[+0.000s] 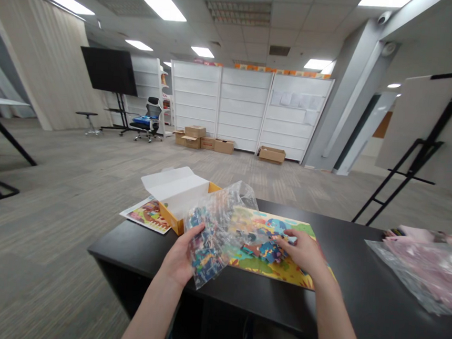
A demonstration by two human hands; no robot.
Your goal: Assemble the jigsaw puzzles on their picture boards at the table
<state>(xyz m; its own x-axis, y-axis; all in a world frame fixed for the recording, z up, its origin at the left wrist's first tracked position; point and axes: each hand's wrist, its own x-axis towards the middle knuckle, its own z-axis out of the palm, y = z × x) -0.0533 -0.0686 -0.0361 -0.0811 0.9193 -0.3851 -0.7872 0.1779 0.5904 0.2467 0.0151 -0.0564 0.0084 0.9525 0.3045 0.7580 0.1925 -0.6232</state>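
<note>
1. Bag (219,248), clear crinkled plastic, slack in shape; contents: many small multicoloured printed pieces, massed mostly toward its near, left end. Located above the table's near edge, overlapping the left part of the board.
2. Box (171,217), orange-yellow outer walls, white lid (175,185) raised; located behind the bag at the table's left end. You cannot tell from this angle what is inside.
3. Plastic-wrapped bundle (427,261), pink and soft-looking, in a loose clear wrapper at the table's right side.
4. Left hand (178,263): yours, thumb laid along the bag's upper face, pinching it with the fingers largely hidden beneath; forearm angled up from below.
5. Right hand (301,251): yours, palm down over the board, thumb and forefinger pinching a small pale piece (291,239) just above the loose pieces.
6. Loose pieces (270,251), flat, irregular, blue and mixed colours, heaped on the board near its middle.
7. Board (291,276), flat, rectangular, brightly illustrated in yellow, green and blue.
8. Printed sheet (146,214), colourful with white margin, partly beneath the box.
9. Table (348,259), smooth, black, straight-edged.
</note>
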